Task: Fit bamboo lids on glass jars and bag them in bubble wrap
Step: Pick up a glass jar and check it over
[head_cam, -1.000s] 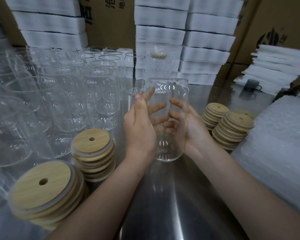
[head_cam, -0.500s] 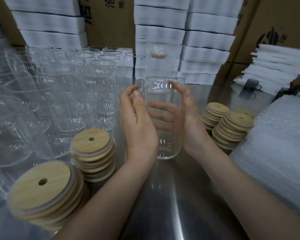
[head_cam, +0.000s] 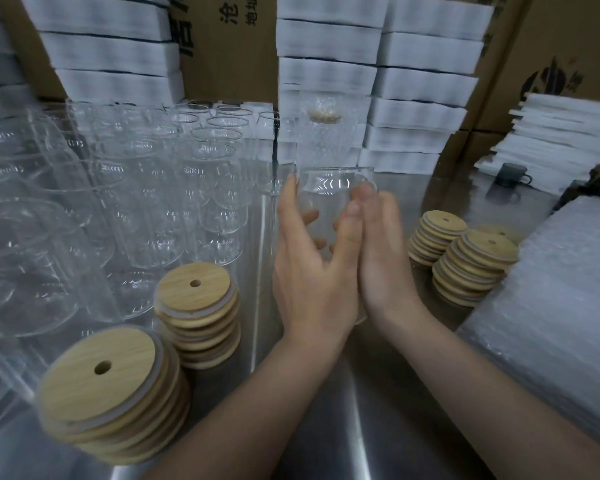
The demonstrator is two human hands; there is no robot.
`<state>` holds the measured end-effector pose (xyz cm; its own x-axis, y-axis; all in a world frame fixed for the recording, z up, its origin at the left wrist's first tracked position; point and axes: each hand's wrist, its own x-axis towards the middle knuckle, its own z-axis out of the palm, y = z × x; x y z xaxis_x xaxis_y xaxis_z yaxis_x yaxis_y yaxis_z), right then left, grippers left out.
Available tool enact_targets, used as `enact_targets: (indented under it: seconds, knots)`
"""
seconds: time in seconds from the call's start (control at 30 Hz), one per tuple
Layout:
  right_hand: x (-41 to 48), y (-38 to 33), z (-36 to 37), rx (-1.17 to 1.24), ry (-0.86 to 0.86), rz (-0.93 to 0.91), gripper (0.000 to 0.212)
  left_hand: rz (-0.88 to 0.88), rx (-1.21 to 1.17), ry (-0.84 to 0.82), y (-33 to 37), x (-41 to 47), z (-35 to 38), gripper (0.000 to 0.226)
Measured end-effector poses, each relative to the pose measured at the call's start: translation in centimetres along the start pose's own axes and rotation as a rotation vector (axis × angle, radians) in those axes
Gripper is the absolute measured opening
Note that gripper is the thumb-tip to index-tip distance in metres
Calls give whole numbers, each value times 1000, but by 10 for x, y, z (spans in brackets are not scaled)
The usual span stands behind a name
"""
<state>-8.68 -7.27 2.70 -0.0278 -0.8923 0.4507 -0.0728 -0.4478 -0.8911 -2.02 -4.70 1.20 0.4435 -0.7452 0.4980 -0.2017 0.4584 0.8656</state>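
The left hand (head_cam: 312, 271) and right hand (head_cam: 383, 258) both wrap an upright, lidless glass jar (head_cam: 333, 183), the right's fingers apparently curled behind it. Lidding and bagging remain for this one; bamboo lids (head_cam: 196, 296) and bubble wrap (head_cam: 551, 306) wait alongside.

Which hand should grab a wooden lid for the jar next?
Probably the right hand: a lid stack stands close beside it, and the left hand can hold the jar. Close call, though: another stack stands left.
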Motion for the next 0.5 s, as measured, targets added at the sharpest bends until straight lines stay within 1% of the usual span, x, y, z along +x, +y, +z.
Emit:
enact_targets:
  seconds: [0.1, 0.2, 0.27, 0.33, 0.37, 0.5]
  knots:
    - [2, -1, -2, -46, 23, -33, 55, 13, -49, 14, 0, 3, 0, 75]
    - [7, -2, -4, -15, 65, 14, 54, -2, -108, 4, 2, 6, -1, 74]
    - [11, -2, -6, 4, 78, 60, 52, -28, -120, -9, 6, 8, -4, 63]
    - [15, -1, -10, 46, 76, 113, 52, -64, -121, -30, 8, 9, -7, 42]
    - [17, -1, -12, 74, 67, 131, 53, -74, -124, -35, 8, 10, -8, 38]
    - [20, -2, -11, 164, -32, 112, 55, -69, -131, -27, 8, 15, -12, 45]
